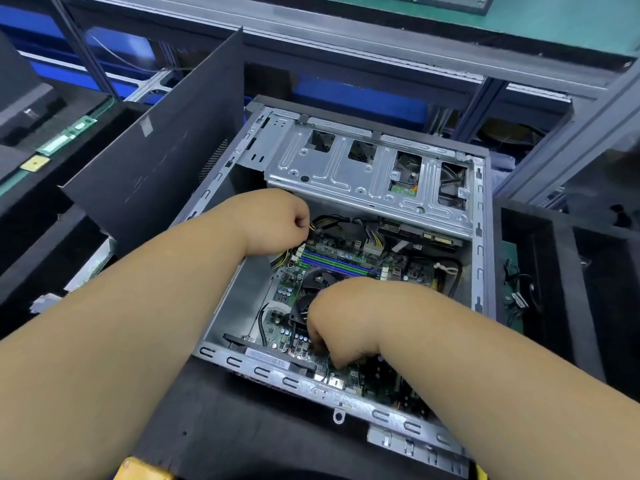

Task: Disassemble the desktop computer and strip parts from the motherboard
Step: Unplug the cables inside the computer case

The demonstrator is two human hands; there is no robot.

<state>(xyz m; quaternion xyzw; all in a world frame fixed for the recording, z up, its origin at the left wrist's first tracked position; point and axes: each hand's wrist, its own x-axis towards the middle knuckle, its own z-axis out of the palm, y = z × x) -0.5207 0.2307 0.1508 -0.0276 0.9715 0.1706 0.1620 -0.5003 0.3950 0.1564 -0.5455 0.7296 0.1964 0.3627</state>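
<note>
Far left of the left hand, green memory sticks (65,135) and a small gold chip (34,163) lying on a dark bench. Closer in, just left of that hand, a dark side panel (156,147) leaning upright against the open computer case (479,237). Left hand (277,221) inside the case at the upper left corner of the motherboard (287,299), fingers curled tight around a bundle of yellow and black cables (323,225). Just beyond its knuckles, the silver drive cage (346,171); to its right, blue and green memory slots (336,261). Lower right of it, right hand (346,323) reaching down over the black cooler fan (311,292), fingertips curled into the board near the case's front edge; impossible to tell whether anything is pinched there. Right of that hand, beyond the case wall, loose black cables (516,289) on a green mat.
</note>
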